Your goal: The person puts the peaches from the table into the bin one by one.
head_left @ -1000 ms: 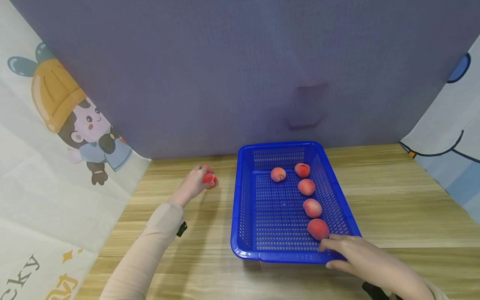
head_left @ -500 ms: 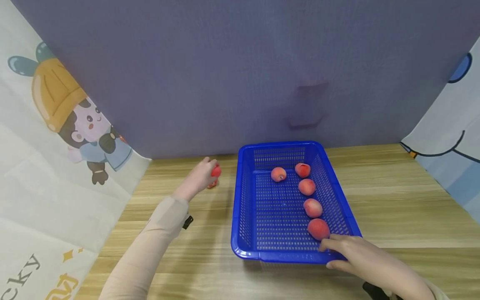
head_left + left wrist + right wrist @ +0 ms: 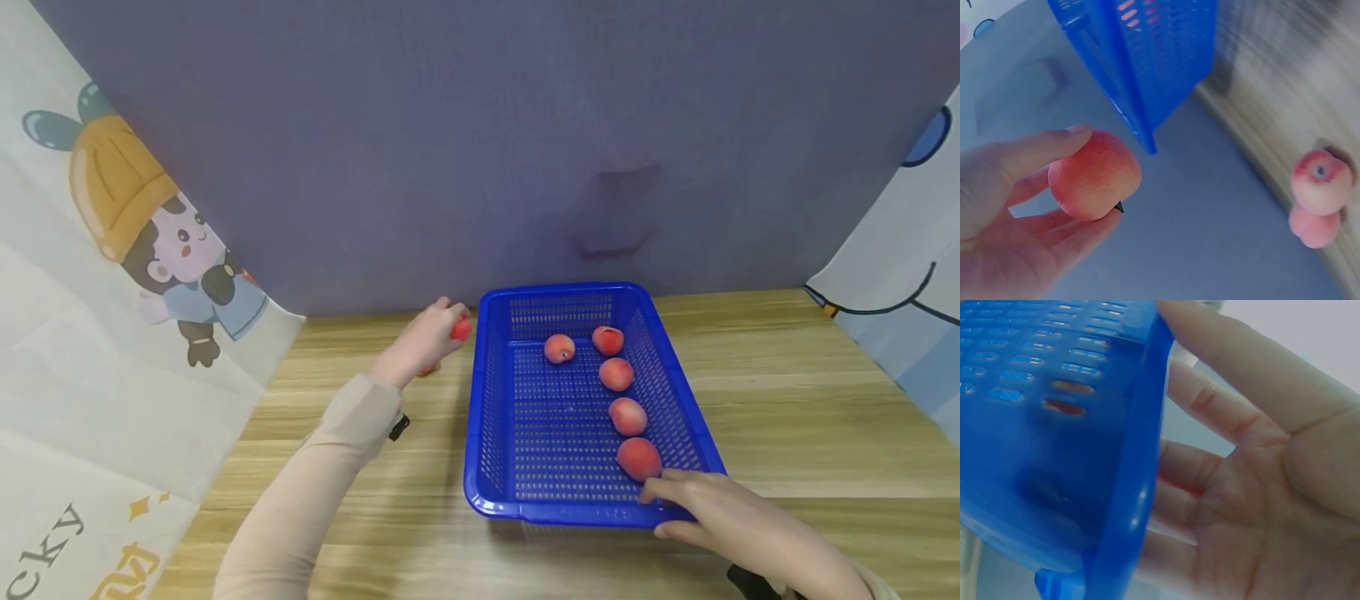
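My left hand [image 3: 426, 340] holds a red-pink peach [image 3: 461, 327] in the air just outside the basket's far left side. In the left wrist view the thumb and fingers curl around this peach [image 3: 1094, 178], and a small dark stem shows at its lower edge. At the near right corner, my right hand [image 3: 712, 510] grips the rim of the blue plastic basket [image 3: 472, 450]. The right wrist view has the thumb outside the basket wall and the fingers over the rim [image 3: 1141, 481]. Several peaches [image 3: 628, 416] lie inside the basket, mostly along its right side.
Two more peaches [image 3: 1321, 187] lie together on the wooden table [image 3: 787, 400], left of the basket; in the head view my left hand mostly hides them. A grey-blue panel [image 3: 375, 167] closes off the back, and printed white sheets [image 3: 75, 333] flank the table.
My left hand has lifted the peach off the table and carried it right, towards the basket. The right hand keeps its place on the rim.
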Available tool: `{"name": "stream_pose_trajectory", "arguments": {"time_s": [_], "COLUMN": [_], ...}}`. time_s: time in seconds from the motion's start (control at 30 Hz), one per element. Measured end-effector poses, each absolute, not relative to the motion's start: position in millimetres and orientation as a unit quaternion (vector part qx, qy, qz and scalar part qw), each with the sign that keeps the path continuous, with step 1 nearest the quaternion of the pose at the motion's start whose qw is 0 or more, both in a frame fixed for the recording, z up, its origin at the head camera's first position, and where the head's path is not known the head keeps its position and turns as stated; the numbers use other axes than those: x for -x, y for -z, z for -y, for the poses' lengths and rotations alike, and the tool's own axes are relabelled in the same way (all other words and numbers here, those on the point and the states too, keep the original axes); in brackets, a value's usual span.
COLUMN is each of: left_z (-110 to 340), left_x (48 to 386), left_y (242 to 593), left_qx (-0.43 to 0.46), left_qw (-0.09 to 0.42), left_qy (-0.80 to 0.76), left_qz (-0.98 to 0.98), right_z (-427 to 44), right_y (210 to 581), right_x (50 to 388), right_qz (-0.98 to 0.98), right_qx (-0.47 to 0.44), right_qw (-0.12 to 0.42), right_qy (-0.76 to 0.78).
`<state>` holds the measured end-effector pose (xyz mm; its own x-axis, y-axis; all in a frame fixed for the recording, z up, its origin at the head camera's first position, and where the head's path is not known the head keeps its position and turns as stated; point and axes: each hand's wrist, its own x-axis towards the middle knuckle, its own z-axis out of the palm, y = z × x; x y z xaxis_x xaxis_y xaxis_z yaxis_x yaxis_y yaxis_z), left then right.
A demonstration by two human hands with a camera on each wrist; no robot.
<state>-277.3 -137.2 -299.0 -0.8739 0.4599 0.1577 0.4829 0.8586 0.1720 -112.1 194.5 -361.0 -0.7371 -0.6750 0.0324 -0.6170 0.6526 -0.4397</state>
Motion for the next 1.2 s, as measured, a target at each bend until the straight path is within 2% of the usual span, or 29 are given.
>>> {"name": "stream_pose_trajectory", "arguments": {"time_s": [0.17,0.8,1.07,1.2], "left_z": [124.7,78.7,60.8,49.8], "left_x": [277.8,279.1,276.7,275.7], "left_y": [293.3,278.9,281.4,281.0], "left_qx": [0.266,0.295,0.319,0.322], "left_qw": [0.066,0.036,0.061,0.053], "left_qy": [0.093,0.07,0.056,0.05], "left_qz": [0.957,0.952,0.944,0.944], "right_z": [-194.3,-194.8,-194.6,-194.8], "right_y": [361.2,362.0,362.0,361.9], "right_x": [112.2,113.0,113.2,112.9], "right_qz": [-0.905,-0.905,-0.903,-0.903], "right_qx": [0.364,0.367,0.37,0.368], "right_qw": [0.054,0.049,0.046,0.05], "right_qy": [0.215,0.21,0.212,0.214]}}
